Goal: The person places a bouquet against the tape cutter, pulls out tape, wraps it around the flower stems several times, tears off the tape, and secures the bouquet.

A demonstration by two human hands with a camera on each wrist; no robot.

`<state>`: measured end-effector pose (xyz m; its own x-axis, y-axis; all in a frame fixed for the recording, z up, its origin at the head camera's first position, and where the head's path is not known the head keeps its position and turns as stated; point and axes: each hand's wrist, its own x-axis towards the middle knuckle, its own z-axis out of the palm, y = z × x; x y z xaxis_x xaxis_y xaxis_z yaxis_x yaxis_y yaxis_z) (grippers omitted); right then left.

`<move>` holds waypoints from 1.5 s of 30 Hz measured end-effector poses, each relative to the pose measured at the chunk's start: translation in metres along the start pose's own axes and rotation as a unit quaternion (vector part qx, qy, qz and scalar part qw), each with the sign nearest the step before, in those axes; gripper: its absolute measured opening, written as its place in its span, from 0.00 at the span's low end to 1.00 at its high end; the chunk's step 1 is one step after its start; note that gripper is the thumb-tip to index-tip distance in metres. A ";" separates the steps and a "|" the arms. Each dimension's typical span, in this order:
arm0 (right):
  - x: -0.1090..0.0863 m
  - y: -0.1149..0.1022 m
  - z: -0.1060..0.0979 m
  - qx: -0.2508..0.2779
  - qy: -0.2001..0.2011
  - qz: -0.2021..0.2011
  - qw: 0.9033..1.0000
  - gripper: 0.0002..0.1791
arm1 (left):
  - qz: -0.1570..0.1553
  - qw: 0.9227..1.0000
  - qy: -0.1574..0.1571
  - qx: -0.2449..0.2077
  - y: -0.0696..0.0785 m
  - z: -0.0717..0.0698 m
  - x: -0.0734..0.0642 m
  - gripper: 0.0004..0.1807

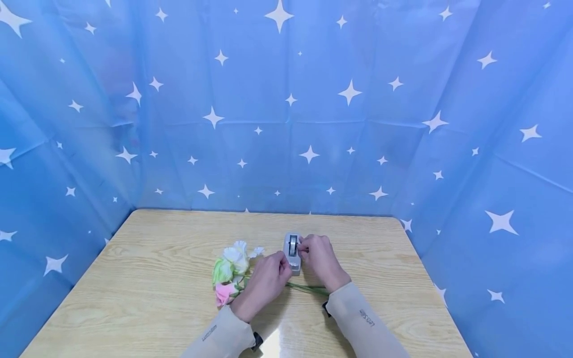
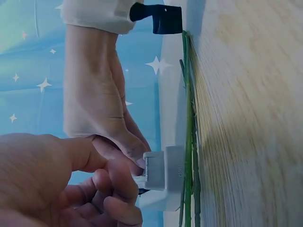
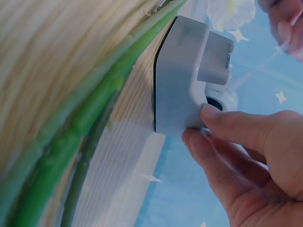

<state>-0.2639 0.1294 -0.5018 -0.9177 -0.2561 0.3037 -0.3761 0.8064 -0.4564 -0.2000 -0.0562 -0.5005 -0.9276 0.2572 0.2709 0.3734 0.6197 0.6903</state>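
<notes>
A grey tape dispenser (image 1: 294, 272) with a roll of clear tape (image 1: 293, 244) stands upright on the table. My right hand (image 1: 320, 254) grips its right side, thumb and index finger at the edge by the roll in the right wrist view. My left hand (image 1: 267, 276) is at the dispenser's near end, thumb and index finger pinched together. From the roll a thin clear strip of tape (image 3: 260, 67) stretches to those fingertips. Artificial flowers lie beside and partly beneath my left forearm: a white bloom (image 1: 236, 256), a green-white one (image 1: 222, 272) and a pink rose (image 1: 225, 294).
Green flower stems (image 1: 306, 288) run rightward across the table just in front of the dispenser, passing below both hands. The wood-grain table (image 1: 147, 278) ends at a blue star-printed curtain (image 1: 250, 89) at the back and sides.
</notes>
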 end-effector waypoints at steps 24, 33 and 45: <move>-0.001 0.003 0.004 0.014 0.011 0.002 1.000 0.07 | 0.019 0.998 -0.051 -0.014 0.009 -0.024 -0.050 0.11; -0.003 0.004 0.002 0.032 0.004 0.004 0.999 0.07 | -0.003 0.995 -0.085 -0.047 0.004 -0.026 -0.055 0.09; -0.024 0.005 -0.024 0.073 -0.078 0.049 0.993 0.12 | -0.031 0.991 -0.108 -0.075 0.003 -0.023 -0.056 0.07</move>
<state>-0.2411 0.1518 -0.4915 -0.9551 -0.2692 0.1237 -0.2883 0.7488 -0.5968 -0.1468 -0.0860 -0.4982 -0.9186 0.3856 0.0860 0.2957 0.5267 0.7969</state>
